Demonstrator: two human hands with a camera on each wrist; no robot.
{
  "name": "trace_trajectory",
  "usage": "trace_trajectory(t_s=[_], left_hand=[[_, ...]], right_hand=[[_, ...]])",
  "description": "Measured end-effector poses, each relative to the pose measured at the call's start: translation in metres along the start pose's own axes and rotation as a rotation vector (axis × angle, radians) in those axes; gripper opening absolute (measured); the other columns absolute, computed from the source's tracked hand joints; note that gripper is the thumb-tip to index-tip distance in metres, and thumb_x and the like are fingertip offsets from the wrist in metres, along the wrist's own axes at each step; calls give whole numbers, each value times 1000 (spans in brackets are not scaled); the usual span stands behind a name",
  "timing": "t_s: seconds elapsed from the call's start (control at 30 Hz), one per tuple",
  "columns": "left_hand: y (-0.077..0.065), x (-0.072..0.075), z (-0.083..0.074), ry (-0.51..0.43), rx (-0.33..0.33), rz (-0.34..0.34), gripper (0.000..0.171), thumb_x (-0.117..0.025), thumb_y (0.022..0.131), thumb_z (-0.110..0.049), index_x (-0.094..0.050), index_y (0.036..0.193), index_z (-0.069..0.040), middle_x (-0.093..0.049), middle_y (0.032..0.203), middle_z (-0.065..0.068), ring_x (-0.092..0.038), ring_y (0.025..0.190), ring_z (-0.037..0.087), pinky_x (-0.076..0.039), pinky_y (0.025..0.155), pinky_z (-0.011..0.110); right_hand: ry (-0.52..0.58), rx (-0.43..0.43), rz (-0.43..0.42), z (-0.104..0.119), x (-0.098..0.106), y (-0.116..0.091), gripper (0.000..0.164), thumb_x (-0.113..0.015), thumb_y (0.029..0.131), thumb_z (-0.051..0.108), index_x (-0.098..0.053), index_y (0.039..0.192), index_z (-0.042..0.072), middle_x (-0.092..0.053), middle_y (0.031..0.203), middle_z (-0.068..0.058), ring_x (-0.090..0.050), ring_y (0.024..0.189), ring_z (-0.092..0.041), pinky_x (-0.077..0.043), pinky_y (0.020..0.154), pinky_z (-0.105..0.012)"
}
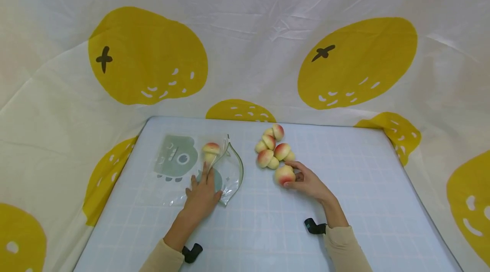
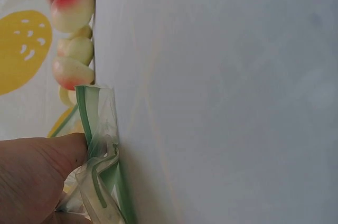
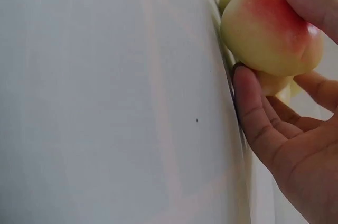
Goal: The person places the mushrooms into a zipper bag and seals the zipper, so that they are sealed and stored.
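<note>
A clear zip bag point(image 1: 176, 157) with a green cartoon print and a green zip edge lies flat at the left of the table. Inside it, near its mouth, is a toy mushroom point(image 1: 211, 148) with a red-and-yellow cap. My left hand point(image 1: 203, 197) rests on the bag beside its mouth, fingers spread; in the left wrist view the thumb point(image 2: 68, 152) touches the crumpled zip edge. My right hand point(image 1: 311, 185) holds another mushroom point(image 3: 272, 28) between thumb and fingers, the thumb on its reddish cap. Its underside is partly hidden by the fingers.
Several more toy mushrooms point(image 1: 265, 158) are clustered just beyond my right hand. The table point(image 1: 260, 229) has a pale checked cover. A white cloth point(image 1: 252, 63) with yellow fruit prints hangs behind and beside it. Black wrist devices point(image 1: 314, 226) sit at both cuffs.
</note>
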State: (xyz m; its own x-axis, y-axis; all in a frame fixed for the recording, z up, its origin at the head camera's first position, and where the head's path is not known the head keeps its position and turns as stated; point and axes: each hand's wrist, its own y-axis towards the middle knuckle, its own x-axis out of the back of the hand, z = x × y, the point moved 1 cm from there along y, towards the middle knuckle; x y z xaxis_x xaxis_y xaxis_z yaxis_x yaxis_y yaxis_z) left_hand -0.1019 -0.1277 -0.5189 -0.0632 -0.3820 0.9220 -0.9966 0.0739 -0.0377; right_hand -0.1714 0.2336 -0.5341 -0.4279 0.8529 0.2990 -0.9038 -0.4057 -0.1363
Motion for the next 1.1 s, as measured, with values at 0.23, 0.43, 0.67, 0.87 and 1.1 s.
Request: trace_trajectory(t_s=[0.23, 0.43, 0.67, 0.87, 1.1], left_hand=[[0, 1, -1, -8, 3, 6, 84, -75, 91, -31, -30, 152, 7, -11, 163, 24, -29, 127, 70, -34, 84, 82], [0, 1, 0, 15, -1, 3, 84, -75, 91, -31, -31, 151, 7, -12, 163, 25, -31, 126, 70, -36, 82, 82], [0, 1, -1, 19, 1, 5, 84, -75, 91, -31, -31, 151, 7, -11, 163, 24, -31, 127, 69, -37, 82, 81], [-1, 1, -1, 3, 3, 11, 83, -74, 92, -31, -30, 152, 7, -11, 163, 24, -30, 127, 70, -35, 83, 82], [1, 2, -1, 9, 4, 21, 83, -74, 92, -31, -30, 152, 7, -11, 163, 24, -30, 127, 70, -35, 83, 82]], right_hand=[[4, -11, -32, 11, 0, -4, 75, -82, 84, 11, -43, 148, 10, -63, 119, -17, -63, 100, -30, -49, 82, -39], [52, 39, -27, 16, -1, -6, 78, -82, 84, 10, -40, 150, 11, -42, 145, -17, -61, 107, -32, -51, 84, -33], [42, 81, -33, 24, -3, -8, 80, -82, 85, 13, -39, 152, 14, -44, 144, -15, -59, 108, -32, -53, 81, -34], [21, 125, -40, 42, -7, -9, 81, -80, 85, 3, -36, 153, 7, -39, 150, -14, -53, 113, -38, -53, 83, -38], [37, 195, -14, 77, -19, -14, 79, -78, 83, -3, -37, 150, 3, -39, 146, -22, -52, 111, -42, -51, 89, -45]])
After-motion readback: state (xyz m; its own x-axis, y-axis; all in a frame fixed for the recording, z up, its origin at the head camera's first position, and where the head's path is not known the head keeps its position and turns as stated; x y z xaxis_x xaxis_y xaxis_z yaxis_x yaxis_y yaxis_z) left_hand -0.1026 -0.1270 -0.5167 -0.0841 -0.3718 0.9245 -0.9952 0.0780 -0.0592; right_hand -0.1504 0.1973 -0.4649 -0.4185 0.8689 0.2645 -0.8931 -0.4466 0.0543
